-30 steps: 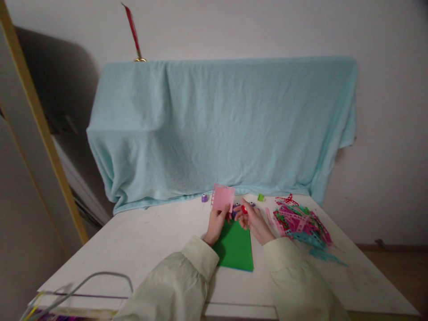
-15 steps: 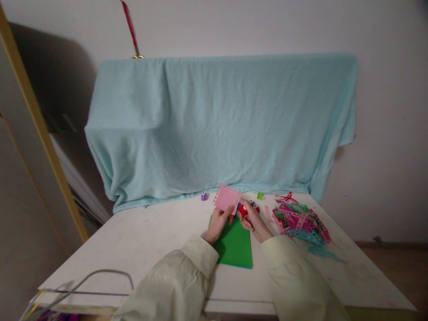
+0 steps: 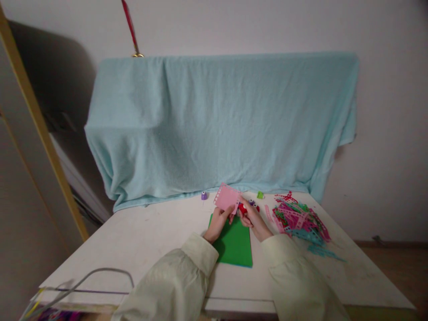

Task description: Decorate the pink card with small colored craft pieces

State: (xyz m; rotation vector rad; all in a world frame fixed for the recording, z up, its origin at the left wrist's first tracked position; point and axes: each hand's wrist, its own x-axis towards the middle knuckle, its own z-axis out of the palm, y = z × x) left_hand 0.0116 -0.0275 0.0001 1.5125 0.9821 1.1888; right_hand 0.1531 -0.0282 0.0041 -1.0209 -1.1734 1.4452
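My left hand point(image 3: 220, 222) pinches the lower edge of a pink sheet of paper point(image 3: 226, 197), which is held up off the table. Punched holes run along the paper's left and right edges. Closed around a small red craft punch point(image 3: 242, 208), my right hand point(image 3: 254, 219) keeps it at the paper's right edge; whether the paper sits in its slot cannot be made out. Below both hands lies a stack of green paper point(image 3: 234, 246) with a blue edge showing underneath. More small punches, red and purple point(image 3: 254, 206), stand just behind my right hand, partly hidden.
A purple punch point(image 3: 203, 195) and a green punch point(image 3: 260, 195) stand toward the table's back. Punched paper strips point(image 3: 297, 218) in several colours are heaped on the right. A light blue cloth point(image 3: 220, 125) hangs behind the white table point(image 3: 157, 249). A grey cable point(image 3: 96, 271) curves at front left.
My right fingers have shifted slightly around the red punch, and less of its red body shows. The pink paper and my left hand stay almost where they were.
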